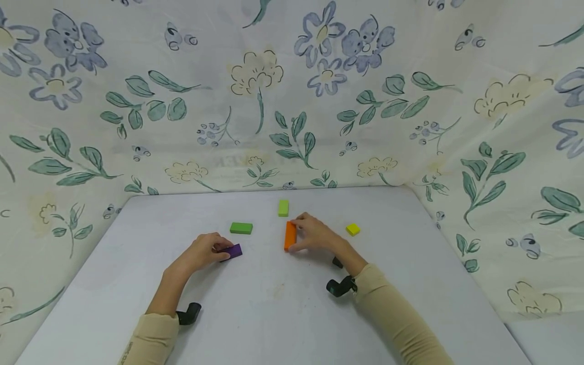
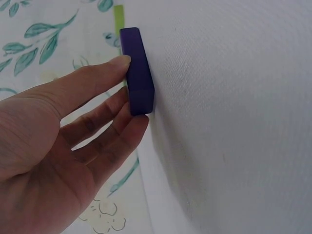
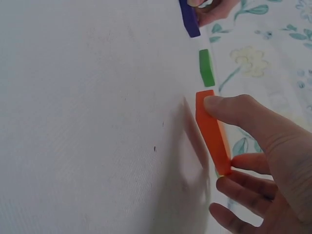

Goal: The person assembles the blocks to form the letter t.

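Note:
My left hand (image 1: 207, 252) pinches a purple block (image 1: 234, 251) between thumb and fingers, left of the table's middle. In the left wrist view the thumb lies on one face of this purple block (image 2: 139, 73) and the fingertips sit behind it. With my right hand (image 1: 315, 234) I grip a longer orange block (image 1: 290, 236) by its two ends. The right wrist view has the thumb at one end of the orange block (image 3: 213, 131) and fingers at the other, with a shadow on the table beside it.
A green block (image 1: 241, 228) lies just beyond the purple one. Behind the orange block is a light green block (image 1: 283, 208). A small yellow block (image 1: 353, 229) lies to the right of my right hand. The white table (image 1: 274, 314) ends at a flower-patterned cloth (image 1: 219, 101).

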`<state>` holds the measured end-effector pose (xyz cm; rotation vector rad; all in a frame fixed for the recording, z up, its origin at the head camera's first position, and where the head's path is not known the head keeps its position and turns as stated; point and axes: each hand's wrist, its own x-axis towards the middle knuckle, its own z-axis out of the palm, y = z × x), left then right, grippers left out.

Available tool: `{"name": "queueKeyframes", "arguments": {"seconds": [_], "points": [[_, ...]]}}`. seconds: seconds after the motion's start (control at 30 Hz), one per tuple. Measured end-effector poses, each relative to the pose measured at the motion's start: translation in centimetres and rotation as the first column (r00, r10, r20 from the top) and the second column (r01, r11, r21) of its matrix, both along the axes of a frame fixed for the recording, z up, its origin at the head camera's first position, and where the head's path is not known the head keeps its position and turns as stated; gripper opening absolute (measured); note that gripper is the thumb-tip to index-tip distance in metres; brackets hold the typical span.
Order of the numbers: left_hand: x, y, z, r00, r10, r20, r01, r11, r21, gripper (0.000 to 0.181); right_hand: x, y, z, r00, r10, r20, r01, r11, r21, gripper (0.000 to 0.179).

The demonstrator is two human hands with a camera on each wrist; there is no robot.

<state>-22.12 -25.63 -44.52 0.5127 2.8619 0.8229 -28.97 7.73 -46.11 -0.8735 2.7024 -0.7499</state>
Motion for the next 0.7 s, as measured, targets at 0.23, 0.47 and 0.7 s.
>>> {"name": "queueKeyframes", "arguments": {"seconds": [0.23,0.47,0.7], "points": [[-0.1,0.0,-0.2,1.0,0.009,-0.004,-0.009,1.0,-0.004,0.025,0.3,-0.5,0.0,1.0,0.015,0.002,-0.015,1.0,-0.001,0.081],[-0.2,-0.1,-0.2,1.0,-0.011,-0.023,0.011,1.0,-0.007,0.025,0.5,-1.1,0.0,1.0,0.026,-0.005,-0.026,0.999,0.027,0.081],[-0.2,-0.2,-0.3,1.0,-0.002,-0.012,0.002,1.0,-0.005,0.025,0.8,-1.6,-0.1,0.999,0.035,0.023,-0.035,0.999,0.028,0.08]]}}
